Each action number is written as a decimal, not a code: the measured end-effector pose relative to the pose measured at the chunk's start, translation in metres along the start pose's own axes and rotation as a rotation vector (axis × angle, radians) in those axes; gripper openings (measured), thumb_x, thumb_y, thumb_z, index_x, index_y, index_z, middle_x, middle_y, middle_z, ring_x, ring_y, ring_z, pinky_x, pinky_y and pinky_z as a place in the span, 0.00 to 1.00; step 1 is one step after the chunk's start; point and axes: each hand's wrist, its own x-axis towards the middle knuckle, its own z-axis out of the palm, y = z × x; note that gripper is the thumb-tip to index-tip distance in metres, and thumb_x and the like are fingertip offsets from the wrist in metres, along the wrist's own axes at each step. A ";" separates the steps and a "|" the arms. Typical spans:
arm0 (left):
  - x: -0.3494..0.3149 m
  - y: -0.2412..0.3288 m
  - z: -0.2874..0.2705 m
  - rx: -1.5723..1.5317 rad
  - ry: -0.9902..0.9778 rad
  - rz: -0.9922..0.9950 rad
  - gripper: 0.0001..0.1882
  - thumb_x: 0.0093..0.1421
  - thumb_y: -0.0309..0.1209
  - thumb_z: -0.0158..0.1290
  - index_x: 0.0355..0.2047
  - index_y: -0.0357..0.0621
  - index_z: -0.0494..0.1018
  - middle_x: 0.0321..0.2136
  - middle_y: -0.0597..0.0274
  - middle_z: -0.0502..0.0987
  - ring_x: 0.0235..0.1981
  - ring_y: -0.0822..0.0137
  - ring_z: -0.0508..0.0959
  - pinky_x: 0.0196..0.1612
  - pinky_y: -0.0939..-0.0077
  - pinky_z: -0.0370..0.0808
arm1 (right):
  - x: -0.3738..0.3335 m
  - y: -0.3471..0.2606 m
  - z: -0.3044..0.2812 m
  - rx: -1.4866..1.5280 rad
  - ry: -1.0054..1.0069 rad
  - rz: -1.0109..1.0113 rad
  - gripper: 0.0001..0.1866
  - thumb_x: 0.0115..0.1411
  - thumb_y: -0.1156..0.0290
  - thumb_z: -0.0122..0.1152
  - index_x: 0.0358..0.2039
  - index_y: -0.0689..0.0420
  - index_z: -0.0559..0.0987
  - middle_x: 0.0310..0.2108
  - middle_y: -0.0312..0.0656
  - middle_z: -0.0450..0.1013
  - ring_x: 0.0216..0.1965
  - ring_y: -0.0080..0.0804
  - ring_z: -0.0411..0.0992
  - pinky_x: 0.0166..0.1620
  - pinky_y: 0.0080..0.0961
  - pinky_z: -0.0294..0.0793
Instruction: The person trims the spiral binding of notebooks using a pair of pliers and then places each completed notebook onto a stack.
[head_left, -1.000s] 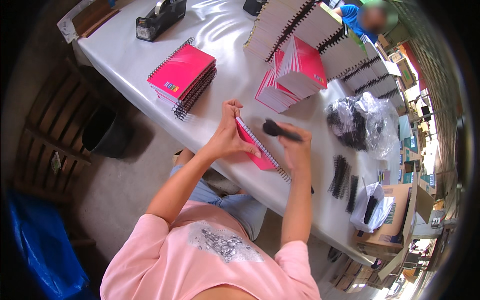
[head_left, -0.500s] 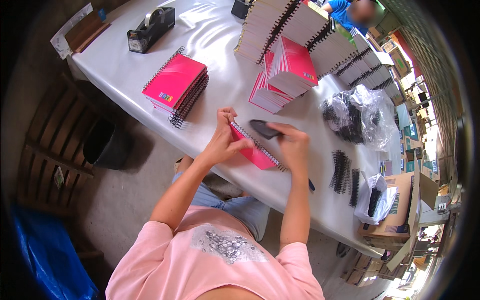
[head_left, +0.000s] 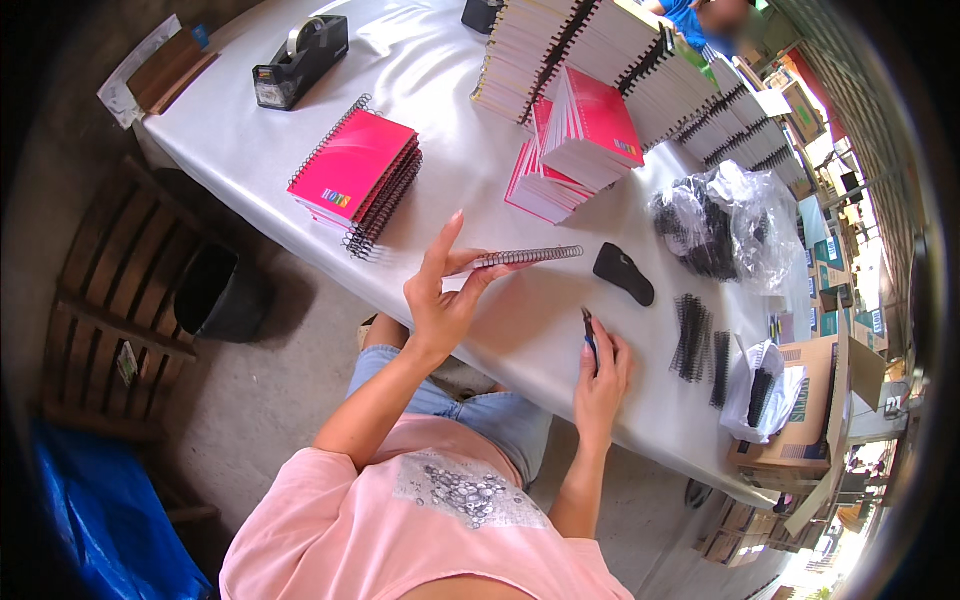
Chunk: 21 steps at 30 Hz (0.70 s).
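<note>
My left hand (head_left: 440, 305) pinches a pink-covered spiral notebook (head_left: 530, 257) by one end, thumb on one side and fingers on the other. It is tilted nearly edge-on, with the wire coil along its upper edge. At the table's front edge, my right hand (head_left: 604, 385) is closed around small pliers (head_left: 589, 328) with dark jaws pointing away from me and a blue handle. Between the hands and the bagged coils lies a flat, rounded black piece (head_left: 624, 274) whose kind I cannot make out. A stack of bound pink notebooks (head_left: 355, 170) sits to the left.
Pink page blocks (head_left: 590, 125) stand beyond the notebook, before tall rows of bound books (head_left: 640, 70). On the right are a plastic bag of black coils (head_left: 715, 230), loose coils (head_left: 692, 340) and a cardboard box (head_left: 800, 400). A tape dispenser (head_left: 300, 62) stands far left; a person (head_left: 690, 20) is behind.
My right hand has put the black piece down on the table and taken hold of the pliers. My left hand has raised and turned the notebook edge-on.
</note>
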 end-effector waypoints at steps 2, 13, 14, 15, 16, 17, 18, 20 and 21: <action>0.001 -0.005 0.000 0.096 0.007 0.157 0.39 0.49 0.15 0.59 0.61 0.42 0.54 0.33 0.53 0.78 0.34 0.68 0.79 0.38 0.75 0.76 | 0.004 -0.034 -0.020 0.651 -0.034 -0.131 0.18 0.58 0.64 0.56 0.50 0.43 0.75 0.45 0.41 0.67 0.47 0.38 0.64 0.52 0.39 0.57; 0.009 0.004 -0.011 0.358 -0.011 0.484 0.41 0.45 0.10 0.57 0.59 0.42 0.55 0.34 0.55 0.79 0.33 0.59 0.81 0.37 0.69 0.75 | 0.018 -0.091 -0.037 0.538 0.046 -0.469 0.16 0.57 0.65 0.58 0.48 0.44 0.78 0.41 0.41 0.69 0.41 0.37 0.68 0.47 0.35 0.63; 0.010 0.003 -0.011 0.358 -0.013 0.481 0.41 0.45 0.10 0.57 0.59 0.42 0.55 0.34 0.55 0.79 0.33 0.59 0.81 0.37 0.69 0.75 | 0.017 -0.090 -0.037 0.734 -0.102 -0.409 0.17 0.59 0.64 0.56 0.50 0.46 0.76 0.39 0.41 0.70 0.38 0.36 0.69 0.43 0.33 0.66; 0.010 0.001 -0.011 0.374 -0.006 0.524 0.41 0.44 0.10 0.57 0.59 0.42 0.55 0.34 0.55 0.80 0.34 0.58 0.81 0.38 0.67 0.74 | 0.016 -0.089 -0.037 0.927 -0.251 -0.343 0.18 0.61 0.64 0.55 0.52 0.48 0.74 0.38 0.42 0.70 0.36 0.35 0.70 0.39 0.31 0.69; 0.010 -0.001 -0.011 0.385 -0.002 0.569 0.42 0.44 0.10 0.57 0.59 0.42 0.55 0.35 0.55 0.80 0.34 0.58 0.81 0.39 0.66 0.74 | 0.017 -0.086 -0.035 0.927 -0.249 -0.337 0.18 0.61 0.64 0.55 0.52 0.48 0.74 0.38 0.42 0.70 0.36 0.35 0.70 0.39 0.31 0.69; 0.009 -0.002 -0.011 0.383 -0.006 0.568 0.42 0.44 0.10 0.57 0.59 0.42 0.55 0.35 0.55 0.80 0.34 0.58 0.81 0.39 0.66 0.74 | 0.018 -0.080 -0.032 1.377 -0.629 -0.049 0.19 0.62 0.63 0.53 0.53 0.50 0.71 0.38 0.42 0.71 0.33 0.34 0.70 0.36 0.28 0.70; 0.008 -0.003 -0.011 0.354 -0.012 0.586 0.41 0.45 0.11 0.57 0.59 0.41 0.53 0.35 0.54 0.79 0.35 0.59 0.80 0.38 0.68 0.74 | 0.018 -0.077 -0.029 1.792 -1.018 0.284 0.20 0.63 0.63 0.51 0.55 0.52 0.69 0.37 0.42 0.71 0.31 0.32 0.71 0.34 0.24 0.71; 0.006 -0.006 -0.008 0.323 -0.013 0.607 0.41 0.46 0.11 0.57 0.60 0.41 0.52 0.35 0.53 0.79 0.36 0.59 0.80 0.38 0.70 0.74 | 0.015 -0.078 -0.021 1.623 -0.836 0.123 0.20 0.64 0.62 0.50 0.54 0.53 0.69 0.39 0.43 0.70 0.35 0.33 0.70 0.37 0.27 0.71; 0.005 -0.008 -0.004 0.242 0.046 0.526 0.40 0.49 0.12 0.56 0.60 0.41 0.51 0.36 0.53 0.78 0.37 0.60 0.79 0.37 0.73 0.74 | 0.011 -0.080 -0.017 1.444 -0.661 -0.028 0.20 0.64 0.61 0.49 0.54 0.54 0.69 0.41 0.43 0.70 0.40 0.33 0.69 0.41 0.30 0.70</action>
